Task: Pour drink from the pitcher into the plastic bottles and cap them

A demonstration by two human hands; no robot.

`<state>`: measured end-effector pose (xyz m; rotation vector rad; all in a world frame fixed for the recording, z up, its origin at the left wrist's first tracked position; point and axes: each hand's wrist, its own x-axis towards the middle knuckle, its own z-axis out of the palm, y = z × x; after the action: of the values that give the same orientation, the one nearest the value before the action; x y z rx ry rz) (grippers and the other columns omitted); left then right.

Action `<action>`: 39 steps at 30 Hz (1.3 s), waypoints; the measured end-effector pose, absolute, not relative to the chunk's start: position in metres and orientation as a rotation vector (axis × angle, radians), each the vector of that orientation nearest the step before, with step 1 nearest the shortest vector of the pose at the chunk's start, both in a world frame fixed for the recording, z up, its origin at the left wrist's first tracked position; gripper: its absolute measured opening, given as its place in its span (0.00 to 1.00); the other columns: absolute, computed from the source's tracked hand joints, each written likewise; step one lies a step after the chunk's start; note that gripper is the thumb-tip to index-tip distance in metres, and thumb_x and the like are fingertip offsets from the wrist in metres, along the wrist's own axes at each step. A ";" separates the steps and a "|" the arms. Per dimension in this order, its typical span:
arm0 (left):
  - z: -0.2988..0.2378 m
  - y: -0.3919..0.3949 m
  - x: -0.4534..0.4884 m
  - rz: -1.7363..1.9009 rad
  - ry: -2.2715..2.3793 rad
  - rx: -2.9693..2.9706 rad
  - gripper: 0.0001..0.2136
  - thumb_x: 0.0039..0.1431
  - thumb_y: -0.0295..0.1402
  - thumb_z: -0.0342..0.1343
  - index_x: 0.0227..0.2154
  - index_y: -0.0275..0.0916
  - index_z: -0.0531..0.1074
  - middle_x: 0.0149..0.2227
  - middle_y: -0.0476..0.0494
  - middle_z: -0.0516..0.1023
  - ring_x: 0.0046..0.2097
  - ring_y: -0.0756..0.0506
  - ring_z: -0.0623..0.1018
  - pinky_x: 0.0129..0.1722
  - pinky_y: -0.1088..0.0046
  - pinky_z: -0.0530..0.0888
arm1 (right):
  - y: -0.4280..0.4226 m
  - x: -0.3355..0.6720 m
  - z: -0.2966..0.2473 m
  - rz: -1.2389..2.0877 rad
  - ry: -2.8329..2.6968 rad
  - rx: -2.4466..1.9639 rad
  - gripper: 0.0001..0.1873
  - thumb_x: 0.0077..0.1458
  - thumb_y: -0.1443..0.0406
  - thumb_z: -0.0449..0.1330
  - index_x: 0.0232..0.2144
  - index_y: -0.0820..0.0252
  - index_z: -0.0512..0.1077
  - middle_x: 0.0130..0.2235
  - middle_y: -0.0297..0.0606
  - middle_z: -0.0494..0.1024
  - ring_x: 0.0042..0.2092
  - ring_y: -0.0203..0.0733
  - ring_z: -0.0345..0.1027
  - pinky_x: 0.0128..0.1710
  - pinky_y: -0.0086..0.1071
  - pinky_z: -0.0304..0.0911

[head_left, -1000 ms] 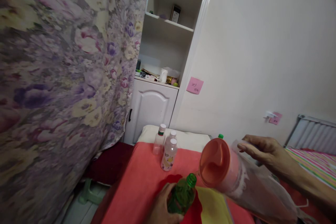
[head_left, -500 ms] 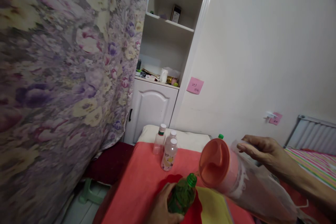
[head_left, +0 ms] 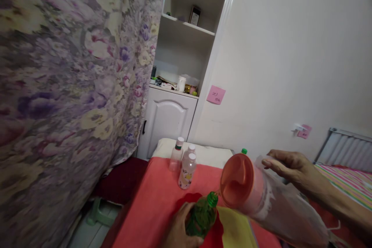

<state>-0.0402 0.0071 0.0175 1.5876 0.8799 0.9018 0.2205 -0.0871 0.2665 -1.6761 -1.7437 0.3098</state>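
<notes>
My left hand (head_left: 178,228) is wrapped round an uncapped green plastic bottle (head_left: 202,215) standing on the red cloth at the bottom of the view. My right hand (head_left: 286,164) grips a tilted clear jug with a pink lid (head_left: 242,184). The jug's spout rim sits just right of the bottle's open neck. A yellow cloth (head_left: 234,228) lies under the jug.
Three small white-capped bottles (head_left: 186,162) stand at the far end of the red-covered table (head_left: 157,205). A green cap (head_left: 244,151) shows behind the jug. A floral curtain (head_left: 72,85) hangs left; a white cabinet with shelves (head_left: 171,116) stands behind. A striped bed (head_left: 348,182) lies at the right.
Almost nothing differs; the jug's mouth has drifted very slightly left and lower toward the bottle's neck. Both hands keep their hold.
</notes>
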 end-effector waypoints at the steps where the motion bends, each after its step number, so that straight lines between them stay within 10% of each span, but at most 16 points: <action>1: 0.016 0.007 -0.040 0.901 0.890 1.586 0.33 0.34 0.18 0.61 0.50 0.36 0.70 0.52 0.41 0.77 0.55 0.38 0.74 0.55 0.66 0.69 | -0.087 0.221 0.266 0.306 -1.749 -1.677 0.25 0.55 0.45 0.58 0.21 0.58 0.66 0.22 0.27 0.61 0.26 0.34 0.54 0.25 0.29 0.50; 39: 0.027 0.006 -0.042 0.952 0.764 1.505 0.32 0.34 0.17 0.59 0.49 0.37 0.72 0.47 0.43 0.80 0.51 0.38 0.77 0.52 0.65 0.71 | -0.086 0.236 0.183 0.461 -1.265 -1.474 0.28 0.47 0.41 0.62 0.19 0.59 0.68 0.18 0.25 0.59 0.21 0.31 0.48 0.21 0.27 0.46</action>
<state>-0.0416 0.0058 0.0274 1.5050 0.7635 0.9524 0.2363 -0.0859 0.1827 -1.4740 -1.2647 0.4607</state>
